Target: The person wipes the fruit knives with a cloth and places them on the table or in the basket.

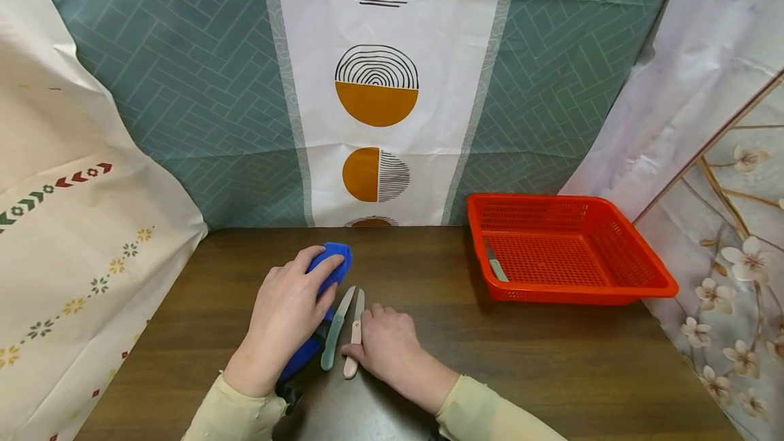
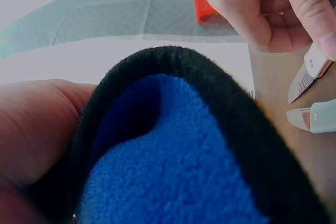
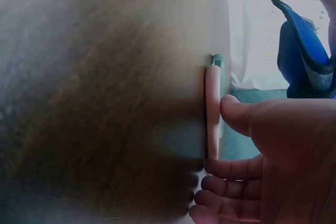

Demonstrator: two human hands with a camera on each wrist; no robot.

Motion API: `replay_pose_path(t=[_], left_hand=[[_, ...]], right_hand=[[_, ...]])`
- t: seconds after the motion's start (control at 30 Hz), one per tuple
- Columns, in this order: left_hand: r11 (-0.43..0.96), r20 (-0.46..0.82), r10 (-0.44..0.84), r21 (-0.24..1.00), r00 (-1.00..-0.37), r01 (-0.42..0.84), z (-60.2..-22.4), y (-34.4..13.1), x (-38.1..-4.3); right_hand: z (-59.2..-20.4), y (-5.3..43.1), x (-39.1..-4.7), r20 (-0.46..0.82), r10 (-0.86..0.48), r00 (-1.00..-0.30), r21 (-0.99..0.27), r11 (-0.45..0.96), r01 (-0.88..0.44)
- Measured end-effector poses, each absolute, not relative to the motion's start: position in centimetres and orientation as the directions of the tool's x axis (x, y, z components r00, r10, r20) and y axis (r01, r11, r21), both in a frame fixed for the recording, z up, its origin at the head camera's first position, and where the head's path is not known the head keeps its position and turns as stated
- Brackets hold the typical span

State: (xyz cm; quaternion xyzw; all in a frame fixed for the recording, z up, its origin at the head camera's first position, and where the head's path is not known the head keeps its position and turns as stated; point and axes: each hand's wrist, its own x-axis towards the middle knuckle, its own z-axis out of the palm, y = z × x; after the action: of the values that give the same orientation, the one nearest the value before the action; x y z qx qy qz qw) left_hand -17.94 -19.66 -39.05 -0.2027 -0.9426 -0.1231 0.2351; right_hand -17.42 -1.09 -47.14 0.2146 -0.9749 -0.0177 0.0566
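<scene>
My left hand (image 1: 283,305) grips a blue cloth (image 1: 338,263), its fingers bent over the top. Seen close in the left wrist view, the cloth (image 2: 168,171) is fuzzy, has a black edging and bulges into a fold. A knife with a pale pink handle (image 1: 351,366) lies on the table, blade pointing away from me. My right hand (image 1: 392,339) pinches its handle, with the thumb on one side and curled fingers on the other. Just left of it lies a second knife with a green handle (image 1: 331,344), between the cloth and the pink knife.
A red perforated plastic basket (image 1: 576,293) stands at the back right of the brown wooden table (image 1: 520,366). Inside it, along the left wall, rests another knife with a pale handle (image 1: 499,269). Patterned cloths (image 1: 202,87) hang behind the table and at both sides.
</scene>
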Motion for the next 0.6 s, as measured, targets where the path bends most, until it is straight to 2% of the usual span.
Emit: replay_pose_path(t=[0.27,0.6], left_hand=[[0.889,0.489,0.323,0.137,-0.81,0.437,-39.0,-19.8,-17.9],[0.883,0.514,0.33,0.127,-0.792,0.451,-39.0,-19.8,-18.0]], right_hand=[[-47.2,-1.0,-17.5,0.103,-0.43,-0.897,0.068,0.903,-0.425],[-46.6,0.0,-17.6,0.064,-0.43,-0.9,0.004,0.902,-0.431]])
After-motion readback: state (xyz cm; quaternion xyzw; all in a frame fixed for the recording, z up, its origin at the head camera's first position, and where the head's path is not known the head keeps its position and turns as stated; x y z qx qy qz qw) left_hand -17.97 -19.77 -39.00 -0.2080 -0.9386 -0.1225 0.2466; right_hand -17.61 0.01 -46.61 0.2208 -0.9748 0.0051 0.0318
